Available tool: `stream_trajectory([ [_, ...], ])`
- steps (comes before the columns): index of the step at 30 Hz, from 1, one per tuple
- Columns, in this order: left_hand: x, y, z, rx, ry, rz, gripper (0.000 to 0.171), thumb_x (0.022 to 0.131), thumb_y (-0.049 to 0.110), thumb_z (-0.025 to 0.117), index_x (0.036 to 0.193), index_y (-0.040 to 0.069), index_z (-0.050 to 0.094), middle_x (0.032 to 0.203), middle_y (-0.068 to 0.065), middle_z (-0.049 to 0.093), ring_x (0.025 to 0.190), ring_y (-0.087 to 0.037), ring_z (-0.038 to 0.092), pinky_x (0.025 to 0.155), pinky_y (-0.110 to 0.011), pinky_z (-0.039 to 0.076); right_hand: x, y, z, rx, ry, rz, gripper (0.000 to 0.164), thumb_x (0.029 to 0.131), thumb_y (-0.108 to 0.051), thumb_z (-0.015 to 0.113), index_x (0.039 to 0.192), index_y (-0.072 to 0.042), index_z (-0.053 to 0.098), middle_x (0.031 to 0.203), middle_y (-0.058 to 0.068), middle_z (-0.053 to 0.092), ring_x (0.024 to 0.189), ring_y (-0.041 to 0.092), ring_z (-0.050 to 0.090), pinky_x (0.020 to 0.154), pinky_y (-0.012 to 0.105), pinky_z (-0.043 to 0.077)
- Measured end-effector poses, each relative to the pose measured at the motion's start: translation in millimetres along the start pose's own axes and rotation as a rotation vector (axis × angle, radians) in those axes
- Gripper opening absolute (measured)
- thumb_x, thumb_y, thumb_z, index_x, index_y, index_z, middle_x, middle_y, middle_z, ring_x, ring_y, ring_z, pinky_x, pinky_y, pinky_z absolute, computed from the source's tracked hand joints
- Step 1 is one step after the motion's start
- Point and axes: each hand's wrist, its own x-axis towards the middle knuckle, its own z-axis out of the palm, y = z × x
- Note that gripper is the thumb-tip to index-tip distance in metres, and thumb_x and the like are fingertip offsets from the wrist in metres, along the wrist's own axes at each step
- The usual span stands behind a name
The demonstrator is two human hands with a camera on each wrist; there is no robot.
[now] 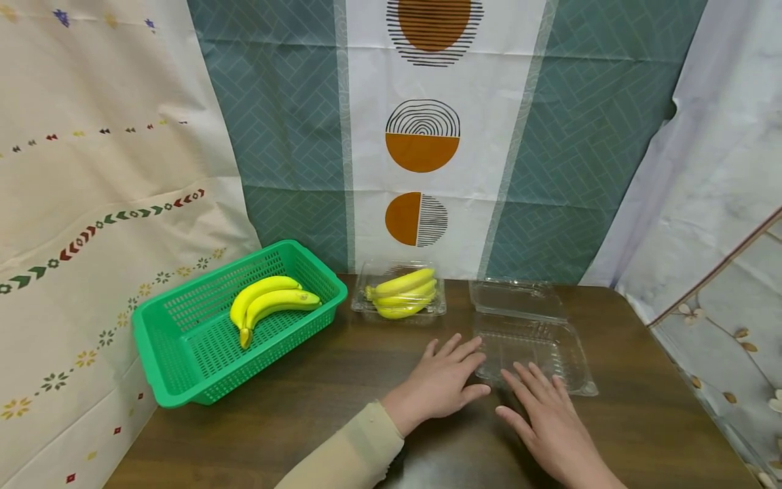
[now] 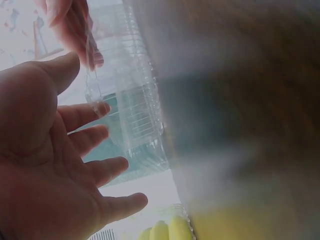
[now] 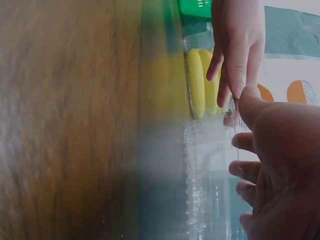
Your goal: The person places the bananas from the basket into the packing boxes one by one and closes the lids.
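On my head feed, the worktop [image 1: 330,367] carries a green basket [image 1: 275,356] along its left edge, with two bananas [image 1: 281,302] inside. A closed clear box [image 1: 441,307] of bananas [image 1: 403,295] sits at the far edge, probably to stay out of the hands' way. Towards the far right corner lies an open clear container [image 1: 519,350], its lid half [image 1: 519,302] laid back to the far edge, which I'd say leaves its base facing the person. The left hand [image 1: 441,382] is by its left side, the right hand [image 1: 550,421] by its near side; both have fingers spread, gripping nothing. The clear plastic makes its walls hard to trace.

On my left wrist feed, straight fingers overlap the rim; I can't tell whether they touch. The worktop is blurred, the boxed bananas cut off.

On my right wrist feed, the fingers are extended, the thumb hiding part of the rim.
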Motion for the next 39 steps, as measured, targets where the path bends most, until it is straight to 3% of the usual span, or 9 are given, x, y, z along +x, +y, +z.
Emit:
stream_trajectory([
  [11, -4.8, -9.1, -5.6, -0.009, -0.001, -0.012, 0.067, 0.112, 0.062, 0.051, 0.168, 0.025, 0.051, 0.181, 0.011, 0.025, 0.167, -0.031, 0.026, 0.129, -0.064, 0.027, 0, -11, 1, 0.032, 0.010, -0.035, 0.066, 0.108, -0.047, 0.071, 0.163, -0.014, 0.057, 0.171, 0.017, 0.045, 0.161, 0.045, 0.033, 0.129, 0.068, 0.018],
  [19, -8.6, -15.0, -7.1, 0.000, 0.008, -0.012, 0.066, 0.112, 0.062, 0.051, 0.166, 0.024, 0.053, 0.180, 0.009, 0.029, 0.166, -0.031, 0.027, 0.128, -0.066, 0.028, -2, -12, -2, 0.055, 0.018, -0.069, 0.064, 0.109, -0.044, 0.071, 0.163, -0.014, 0.057, 0.172, 0.016, 0.045, 0.161, 0.044, 0.033, 0.135, 0.054, 0.009],
  [23, -9.6, -16.4, -8.8, 0.004, 0.010, -0.013, 0.065, 0.112, 0.062, 0.051, 0.165, 0.024, 0.054, 0.180, 0.008, 0.030, 0.166, -0.031, 0.027, 0.128, -0.066, 0.029, -3, -5, -8, 0.051, 0.047, -0.059, 0.064, 0.108, -0.041, 0.073, 0.163, -0.011, 0.056, 0.172, 0.018, 0.044, 0.161, 0.047, 0.033, 0.135, 0.053, 0.008],
  [30, -10.5, -20.4, -9.5, 0.000, 0.008, -0.013, 0.065, 0.113, 0.061, 0.050, 0.165, 0.023, 0.054, 0.180, 0.008, 0.031, 0.167, -0.031, 0.026, 0.128, -0.066, 0.028, -5, 17, -15, 0.003, 0.123, -0.035, 0.067, 0.106, -0.036, 0.076, 0.162, -0.007, 0.054, 0.169, 0.025, 0.044, 0.158, 0.052, 0.033, 0.133, 0.062, 0.009],
  [39, -15.6, -27.7, -13.9, -0.008, 0.004, -0.013, 0.064, 0.113, 0.059, 0.052, 0.165, 0.022, 0.055, 0.180, 0.006, 0.030, 0.166, -0.033, 0.027, 0.128, -0.067, 0.027, -8, 39, -14, 0.002, 0.134, 0.002, 0.072, 0.109, -0.038, 0.072, 0.167, -0.003, 0.046, 0.172, 0.029, 0.035, 0.164, 0.049, 0.021, 0.135, 0.055, -0.001],
])
